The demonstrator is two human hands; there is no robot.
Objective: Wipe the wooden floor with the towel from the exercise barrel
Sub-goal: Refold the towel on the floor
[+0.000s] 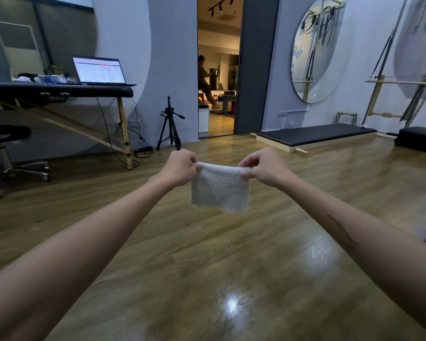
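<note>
A small white towel (220, 189) hangs in the air in front of me, folded over and stretched flat between both hands. My left hand (180, 168) pinches its upper left corner. My right hand (263, 167) pinches the upper right corner. Both arms reach straight out over the glossy wooden floor (207, 267), which fills the lower part of the view. The towel's lower edge hangs free, well above the boards. No exercise barrel is in view.
A black massage table (59, 91) with a laptop (100, 70) stands at the left, a wheeled stool (8, 153) below it. A tripod (169, 124) and cables sit by the open doorway (218, 70), where a person stands. A black padded platform (315, 135) lies at right.
</note>
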